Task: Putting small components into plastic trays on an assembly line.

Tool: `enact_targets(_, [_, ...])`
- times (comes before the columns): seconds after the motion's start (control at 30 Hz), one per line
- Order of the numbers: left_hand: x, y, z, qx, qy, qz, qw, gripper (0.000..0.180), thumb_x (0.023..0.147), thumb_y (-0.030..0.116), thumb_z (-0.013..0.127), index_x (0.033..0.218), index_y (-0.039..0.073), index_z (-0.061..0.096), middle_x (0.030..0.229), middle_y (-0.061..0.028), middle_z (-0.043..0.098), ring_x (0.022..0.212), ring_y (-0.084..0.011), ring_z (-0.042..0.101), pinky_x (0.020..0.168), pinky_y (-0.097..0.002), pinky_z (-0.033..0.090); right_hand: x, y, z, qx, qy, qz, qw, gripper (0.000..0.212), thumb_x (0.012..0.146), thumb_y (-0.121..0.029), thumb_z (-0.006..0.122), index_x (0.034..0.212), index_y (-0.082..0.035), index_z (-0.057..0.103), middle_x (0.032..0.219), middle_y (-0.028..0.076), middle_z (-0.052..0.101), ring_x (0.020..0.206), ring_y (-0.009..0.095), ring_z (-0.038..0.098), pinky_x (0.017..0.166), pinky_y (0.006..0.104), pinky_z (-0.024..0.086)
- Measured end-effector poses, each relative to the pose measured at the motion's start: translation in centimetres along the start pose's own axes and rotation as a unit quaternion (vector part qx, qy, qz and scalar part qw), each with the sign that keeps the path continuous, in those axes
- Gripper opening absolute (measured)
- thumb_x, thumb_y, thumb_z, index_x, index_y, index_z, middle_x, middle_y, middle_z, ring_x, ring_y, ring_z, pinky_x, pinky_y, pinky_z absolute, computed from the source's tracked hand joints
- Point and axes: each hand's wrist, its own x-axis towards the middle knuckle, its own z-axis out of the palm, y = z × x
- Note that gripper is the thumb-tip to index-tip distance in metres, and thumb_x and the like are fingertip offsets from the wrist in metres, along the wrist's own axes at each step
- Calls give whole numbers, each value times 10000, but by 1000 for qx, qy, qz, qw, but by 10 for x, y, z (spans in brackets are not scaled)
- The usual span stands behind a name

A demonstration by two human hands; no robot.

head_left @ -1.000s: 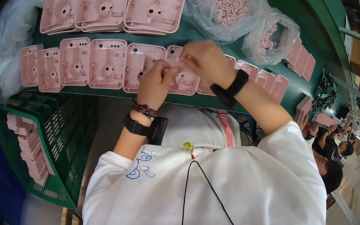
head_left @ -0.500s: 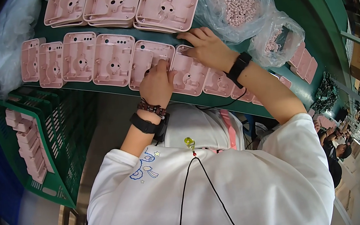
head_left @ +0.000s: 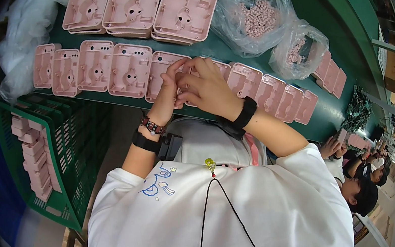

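My left hand and my right hand meet over the row of pink plastic housings at the table's near edge. Both have their fingers curled and their tips close together; whatever lies between them is too small or hidden to name. Under the left fingers is one open pink housing, with bosses and round holes inside. The right hand covers most of the housing beside it. To the left stands another pink housing, and to the right a further pink housing lies open side up.
Stacked larger pink housings stand behind the row. Two clear plastic bags hold small pink parts and more pink pieces. A green crate with pink parts stands lower left. Co-workers sit at the right, near dark bundled parts.
My right hand has moved left and nearer, from the far edge of the row to my left hand. The left hand has lifted slightly out of the housing, its fingers now curled upward.
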Motion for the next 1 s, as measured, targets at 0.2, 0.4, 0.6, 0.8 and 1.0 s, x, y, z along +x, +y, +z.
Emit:
enact_targets(0.2, [-6, -9, -17, 7, -28, 5, 1000, 585, 884, 574, 212, 1122, 81, 416, 716, 26, 434, 517, -23, 321, 408, -160, 230, 4, -7, 5, -6, -28, 14, 999, 157, 673, -155, 669, 726, -85, 539, 906, 61, 472, 863, 229, 446, 704, 336, 362])
enact_targets(0.4, [-17, -4, -21, -3, -30, -77, 997, 423, 905, 495, 324, 884, 98, 470, 628, 46, 403, 465, -22, 268, 409, -168, 199, 1, -5, 24, 456, 0, 345, 821, 114, 733, -71, 618, 756, -59, 506, 762, 38, 458, 711, 169, 480, 592, 269, 364])
enact_targets(0.6, [-19, -24, -47, -237, -83, -138, 958, 390, 915, 439, 362, 751, 104, 476, 573, 49, 372, 448, -32, 239, 410, -173, 173, 10, -5, 38, 244, 62, 157, 955, 96, 743, -33, 589, 792, -47, 507, 711, 40, 506, 633, 194, 507, 563, 289, 397])
enact_targets(0.8, [-22, -24, -67, -292, -137, -196, 926, 351, 901, 393, 432, 755, 80, 497, 547, 16, 412, 440, -69, 332, 405, -201, 248, 33, 9, 16, 49, -82, -126, 987, 137, 686, -80, 600, 804, -74, 533, 750, 54, 536, 715, 215, 539, 595, 335, 443])
enact_targets(1.0, [-25, -22, -37, 508, 215, 114, 826, 215, 791, 261, 566, 937, 103, 547, 810, -62, 587, 591, -274, 574, 495, -351, 461, 61, 40, 19, -145, -101, -206, 962, 144, 705, -102, 565, 839, -50, 560, 820, 73, 522, 747, 232, 551, 617, 334, 468])
